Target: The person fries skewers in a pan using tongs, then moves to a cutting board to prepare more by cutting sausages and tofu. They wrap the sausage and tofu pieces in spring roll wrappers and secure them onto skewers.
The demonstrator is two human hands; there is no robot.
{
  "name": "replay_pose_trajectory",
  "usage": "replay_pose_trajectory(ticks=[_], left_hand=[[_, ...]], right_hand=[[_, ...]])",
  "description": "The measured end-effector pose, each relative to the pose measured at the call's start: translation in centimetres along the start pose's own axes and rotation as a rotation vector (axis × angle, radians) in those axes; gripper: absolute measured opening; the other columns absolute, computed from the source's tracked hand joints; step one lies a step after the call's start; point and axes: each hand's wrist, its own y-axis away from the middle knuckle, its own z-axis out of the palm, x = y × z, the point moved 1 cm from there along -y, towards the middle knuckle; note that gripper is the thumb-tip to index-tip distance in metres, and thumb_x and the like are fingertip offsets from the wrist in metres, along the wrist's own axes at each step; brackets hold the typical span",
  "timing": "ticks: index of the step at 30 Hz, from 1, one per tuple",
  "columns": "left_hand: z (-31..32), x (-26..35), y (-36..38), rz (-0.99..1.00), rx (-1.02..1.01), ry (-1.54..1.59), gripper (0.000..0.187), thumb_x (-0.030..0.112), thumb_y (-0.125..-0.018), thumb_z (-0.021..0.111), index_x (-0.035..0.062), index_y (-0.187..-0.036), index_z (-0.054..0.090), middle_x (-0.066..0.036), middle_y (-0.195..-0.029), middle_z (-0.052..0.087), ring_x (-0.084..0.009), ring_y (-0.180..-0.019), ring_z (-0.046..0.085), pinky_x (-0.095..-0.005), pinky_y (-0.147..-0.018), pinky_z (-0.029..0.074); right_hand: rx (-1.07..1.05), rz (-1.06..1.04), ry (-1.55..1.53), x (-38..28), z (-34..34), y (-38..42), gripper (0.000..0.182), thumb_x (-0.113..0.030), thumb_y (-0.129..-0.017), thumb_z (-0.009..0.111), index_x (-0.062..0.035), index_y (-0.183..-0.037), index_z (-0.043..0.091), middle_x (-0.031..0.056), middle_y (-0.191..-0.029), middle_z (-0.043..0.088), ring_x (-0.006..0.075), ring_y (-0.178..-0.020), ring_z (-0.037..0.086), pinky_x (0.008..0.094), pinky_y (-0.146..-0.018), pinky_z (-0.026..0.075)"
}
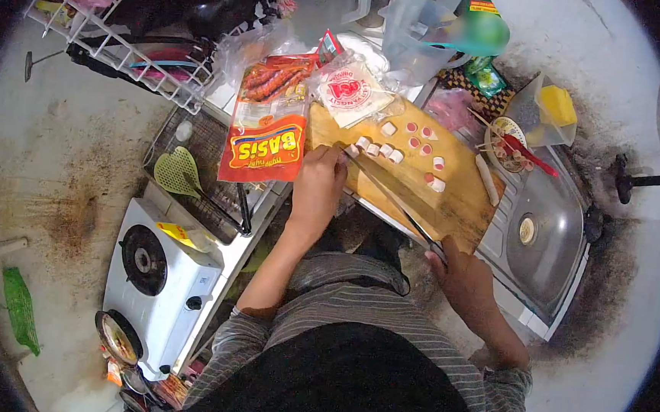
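Note:
My right hand (464,280) grips the handle of a knife (395,199), whose long blade slants across the wooden cutting board (464,204) towards the upper left. Near the knife tip is my left hand (318,190), fingers curled together at the board's left edge; what they hold, if anything, is hidden. A short white piece (351,151) lies right beside those fingertips. Several cut pieces (387,150), white outside, lie close by, and others with pink centres (426,149) are scattered farther back. One uncut pale roll (487,179) rests along the board's right side.
A red sausage packet (267,125) and a clear packet with red print (351,93) lie by the board's left and back edges. Right of the board is a metal sink (546,233), with a bowl of skewers (507,138) behind. A gas stove (161,271) stands lower left.

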Motion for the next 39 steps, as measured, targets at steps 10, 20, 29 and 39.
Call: replay_pose_trajectory(ticks=[10, 20, 29, 39], left_hand=[[0.3, 0.6, -0.1, -0.021, 0.011, -0.062, 0.01, 0.0, -0.071, 0.056, -0.003, -0.08, 0.054, -0.018, -0.079, 0.055, -0.0352, -0.077, 0.054, -0.0415, -0.068, 0.044], [-0.6, 1.5, -0.2, -0.051, 0.094, 0.064, 0.024, 0.0, -0.07, 0.059, -0.0034, -0.092, 0.05, -0.02, -0.086, 0.054, -0.0353, -0.075, 0.054, -0.04, -0.067, 0.045], [-1.6, 0.2, -1.3, -0.204, 0.055, 0.693, 0.021, 0.0, -0.081, 0.058, -0.0012, -0.101, 0.054, -0.005, -0.089, 0.058, -0.0097, -0.083, 0.056, -0.0223, -0.069, 0.046], [-1.2, 1.1, -1.6, -0.46, -0.097, 1.008, 0.031, 0.02, -0.089, 0.051, -0.0022, -0.111, 0.053, -0.002, -0.088, 0.059, -0.0092, -0.077, 0.056, -0.0226, -0.074, 0.046]], right_hand=[[0.189, -0.104, 0.057, 0.3, 2.5, -2.7, 0.033, -0.036, -0.085, 0.049, -0.0066, -0.099, 0.049, 0.0179, -0.069, 0.06, 0.033, -0.064, 0.061, 0.0448, -0.054, 0.047], [0.234, -0.327, -0.268, 5.3, 3.4, -2.0, 0.034, -0.034, -0.089, 0.046, -0.0017, -0.099, 0.05, 0.0129, -0.067, 0.058, 0.0285, -0.059, 0.058, 0.0368, -0.056, 0.045], [-0.114, -0.131, -0.673, 8.3, 4.0, 0.8, 0.029, -0.031, -0.09, 0.046, -0.0029, -0.092, 0.051, 0.0007, -0.057, 0.044, 0.0087, -0.05, 0.043, 0.0244, -0.047, 0.036], [0.388, 0.18, -0.552, 6.4, 4.3, 2.9, 0.029, -0.026, -0.091, 0.044, -0.0016, -0.107, 0.049, 0.0143, -0.076, 0.057, 0.0237, -0.066, 0.055, 0.0323, -0.061, 0.043]])
